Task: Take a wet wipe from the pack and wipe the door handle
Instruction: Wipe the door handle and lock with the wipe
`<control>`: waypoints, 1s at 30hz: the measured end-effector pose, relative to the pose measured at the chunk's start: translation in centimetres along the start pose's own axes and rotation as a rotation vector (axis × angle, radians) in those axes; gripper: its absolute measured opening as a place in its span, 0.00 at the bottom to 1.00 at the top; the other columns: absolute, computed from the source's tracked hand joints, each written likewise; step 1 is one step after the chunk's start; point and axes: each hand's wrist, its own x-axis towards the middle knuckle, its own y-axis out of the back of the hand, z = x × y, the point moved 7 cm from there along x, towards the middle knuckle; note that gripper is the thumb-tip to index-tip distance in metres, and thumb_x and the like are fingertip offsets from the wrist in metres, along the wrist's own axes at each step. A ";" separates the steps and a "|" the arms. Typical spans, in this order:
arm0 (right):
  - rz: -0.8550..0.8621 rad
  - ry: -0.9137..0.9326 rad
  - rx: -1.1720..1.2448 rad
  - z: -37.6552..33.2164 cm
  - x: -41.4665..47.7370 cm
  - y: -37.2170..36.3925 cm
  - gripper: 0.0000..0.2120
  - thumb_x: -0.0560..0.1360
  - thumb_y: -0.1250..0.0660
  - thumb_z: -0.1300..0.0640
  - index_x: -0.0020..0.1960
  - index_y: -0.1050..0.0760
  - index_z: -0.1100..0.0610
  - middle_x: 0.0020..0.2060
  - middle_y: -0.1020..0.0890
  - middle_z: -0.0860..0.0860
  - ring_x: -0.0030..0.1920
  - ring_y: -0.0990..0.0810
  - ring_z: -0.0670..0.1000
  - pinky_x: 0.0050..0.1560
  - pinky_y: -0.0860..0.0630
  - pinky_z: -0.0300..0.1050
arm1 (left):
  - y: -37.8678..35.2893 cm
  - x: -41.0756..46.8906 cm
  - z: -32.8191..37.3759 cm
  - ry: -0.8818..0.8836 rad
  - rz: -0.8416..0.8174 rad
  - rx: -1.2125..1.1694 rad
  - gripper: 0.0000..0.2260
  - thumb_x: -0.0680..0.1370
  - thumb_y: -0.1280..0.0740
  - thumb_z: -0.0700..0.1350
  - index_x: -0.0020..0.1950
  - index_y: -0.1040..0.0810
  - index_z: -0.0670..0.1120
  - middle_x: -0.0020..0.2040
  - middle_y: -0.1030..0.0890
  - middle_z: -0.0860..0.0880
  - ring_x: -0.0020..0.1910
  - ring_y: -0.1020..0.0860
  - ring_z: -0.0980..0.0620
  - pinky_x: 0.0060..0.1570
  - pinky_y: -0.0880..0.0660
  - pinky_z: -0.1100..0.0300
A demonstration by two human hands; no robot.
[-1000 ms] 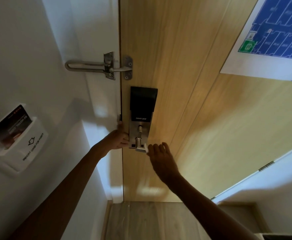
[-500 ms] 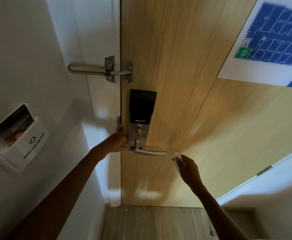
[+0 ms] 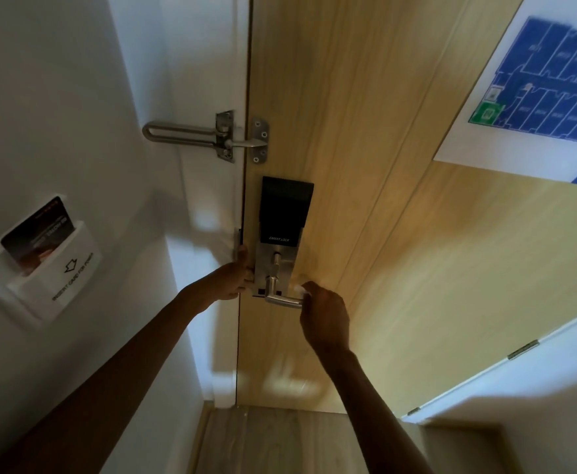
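- Brushed-metal door handle (image 3: 282, 300) sits at the bottom of a lock plate (image 3: 275, 268) on the wooden door (image 3: 365, 165); its lever runs level, long axis left to right, with the free end pointing right, away from the door's edge.
- Black housing (image 3: 285, 206) above the plate carries small white lettering that reads "SMART LOCK".
- Right hand (image 3: 324, 319) is closed over the lever's free end, fingers curled down around it, with a scrap of white wet wipe (image 3: 299, 289) showing at the fingertips, pressed against the metal.
- Left hand (image 3: 229, 280) is clamped on the door's edge just left of the lock plate, thumb up along the edge.
- White card holder (image 3: 54, 278) on the wall at left is printed "INSERT CARD FOR POWER" under a downward arrow; a dark card (image 3: 37, 230) stands in its slot, its print too blurred to read.
- Metal swing-bar guard (image 3: 208, 136) bridges frame and door above the lock.
- Blue floor plan (image 3: 547, 87) hangs on the door at upper right, its text unreadable.
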 end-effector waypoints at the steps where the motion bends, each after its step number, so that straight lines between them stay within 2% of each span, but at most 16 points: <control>1: -0.004 0.016 -0.044 -0.7 -0.3 -0.5 0.12 0.76 0.35 0.62 0.58 0.21 0.53 0.46 0.14 0.52 0.43 0.16 0.50 0.45 0.18 0.46 | -0.1 -0.2 0.2 -0.011 0.002 0.012 0.35 0.78 0.61 0.63 0.68 0.31 0.41 0.69 0.28 0.41 0.69 0.30 0.45 0.69 0.38 0.52; 3: -0.007 0.026 -0.029 -2.3 -0.8 -1.4 0.12 0.75 0.34 0.62 0.58 0.22 0.54 0.46 0.14 0.53 0.45 0.17 0.51 0.45 0.19 0.46 | 0.0 -0.3 0.3 -0.034 0.017 0.020 0.31 0.80 0.62 0.60 0.63 0.28 0.44 0.66 0.27 0.40 0.65 0.27 0.47 0.64 0.34 0.56; 6: -0.015 0.037 0.006 -4.1 -0.9 -2.5 0.14 0.76 0.35 0.63 0.60 0.23 0.54 0.46 0.15 0.53 0.46 0.17 0.51 0.45 0.19 0.44 | 0.0 -0.4 0.6 -0.029 0.030 -0.009 0.31 0.81 0.62 0.57 0.61 0.27 0.40 0.66 0.26 0.37 0.71 0.32 0.42 0.61 0.32 0.61; 9: -0.019 0.086 0.049 -4.0 -1.4 -2.5 0.15 0.77 0.36 0.63 0.61 0.25 0.53 0.49 0.16 0.52 0.48 0.19 0.49 0.47 0.23 0.38 | 0.1 0.6 0.3 -0.014 0.026 0.003 0.31 0.80 0.62 0.59 0.53 0.25 0.43 0.56 0.21 0.39 0.71 0.32 0.42 0.56 0.31 0.64; 10: -0.033 0.136 0.067 -3.7 -1.7 -2.2 0.15 0.77 0.36 0.63 0.61 0.25 0.52 0.52 0.17 0.51 0.51 0.19 0.48 0.50 0.24 0.38 | 0.2 1.1 0.0 -0.012 0.017 0.019 0.30 0.80 0.62 0.60 0.49 0.25 0.46 0.56 0.21 0.41 0.70 0.32 0.43 0.57 0.32 0.63; 12: -0.070 0.243 0.054 -2.5 -2.2 -1.3 0.16 0.77 0.37 0.63 0.62 0.26 0.51 0.57 0.19 0.49 0.57 0.21 0.47 0.56 0.28 0.37 | 0.6 2.0 -0.3 -0.029 0.019 0.077 0.28 0.78 0.61 0.64 0.43 0.25 0.52 0.54 0.19 0.46 0.68 0.29 0.45 0.64 0.36 0.55; 13: -0.073 0.269 0.043 -1.5 -2.2 -0.7 0.15 0.77 0.36 0.61 0.62 0.26 0.50 0.58 0.19 0.49 0.58 0.22 0.46 0.58 0.30 0.37 | 0.7 2.3 -0.3 -0.048 0.027 0.108 0.28 0.77 0.61 0.65 0.42 0.25 0.54 0.50 0.19 0.50 0.66 0.27 0.46 0.67 0.37 0.52; 15: -0.062 0.242 0.063 0.7 -1.9 0.8 0.12 0.78 0.36 0.53 0.61 0.24 0.50 0.57 0.18 0.47 0.56 0.21 0.45 0.58 0.28 0.39 | 1.0 2.6 -0.3 -0.079 0.041 0.162 0.27 0.77 0.60 0.66 0.43 0.25 0.54 0.46 0.20 0.52 0.59 0.25 0.50 0.67 0.37 0.51; 17: -0.055 0.166 0.175 2.5 -1.4 1.9 0.12 0.78 0.36 0.47 0.58 0.21 0.49 0.54 0.17 0.44 0.51 0.20 0.39 0.49 0.24 0.35 | 0.8 2.4 0.0 -0.096 0.038 0.187 0.26 0.78 0.60 0.65 0.43 0.27 0.54 0.46 0.21 0.51 0.53 0.26 0.53 0.62 0.36 0.52; 19: -0.010 0.084 0.281 3.3 -1.0 2.3 0.10 0.77 0.35 0.48 0.53 0.18 0.50 0.50 0.15 0.45 0.46 0.20 0.37 0.42 0.26 0.31 | 0.8 2.4 0.2 -0.104 0.043 0.184 0.27 0.77 0.60 0.66 0.43 0.27 0.52 0.45 0.21 0.50 0.48 0.25 0.54 0.62 0.34 0.51; 22: 0.024 0.012 0.286 3.3 -0.4 1.8 0.06 0.77 0.33 0.53 0.47 0.17 0.51 0.44 0.14 0.45 0.42 0.20 0.39 0.45 0.24 0.32 | 1.0 2.3 0.4 -0.117 0.073 0.201 0.27 0.77 0.59 0.67 0.44 0.27 0.50 0.44 0.22 0.49 0.44 0.25 0.55 0.57 0.32 0.52; 24: 0.006 -0.011 0.266 2.8 0.0 1.0 0.05 0.76 0.32 0.55 0.45 0.17 0.51 0.43 0.14 0.46 0.39 0.20 0.39 0.42 0.26 0.29 | 0.9 2.2 0.6 -0.124 0.072 0.210 0.27 0.77 0.58 0.66 0.45 0.27 0.51 0.44 0.22 0.50 0.44 0.25 0.55 0.56 0.32 0.54; 27: -0.070 0.017 0.245 0.9 0.3 -0.4 0.06 0.77 0.33 0.57 0.48 0.18 0.52 0.46 0.14 0.47 0.42 0.20 0.39 0.45 0.25 0.31 | 0.8 2.0 0.7 -0.143 0.054 0.215 0.26 0.77 0.58 0.65 0.45 0.27 0.51 0.42 0.22 0.52 0.45 0.24 0.56 0.54 0.33 0.56; 30: -0.170 0.130 0.275 -2.6 -0.1 -1.8 0.06 0.77 0.35 0.59 0.51 0.20 0.53 0.49 0.16 0.48 0.47 0.20 0.40 0.48 0.27 0.31 | 1.1 2.6 0.1 -0.127 0.042 0.215 0.27 0.76 0.58 0.67 0.45 0.26 0.53 0.49 0.20 0.48 0.52 0.23 0.52 0.57 0.34 0.55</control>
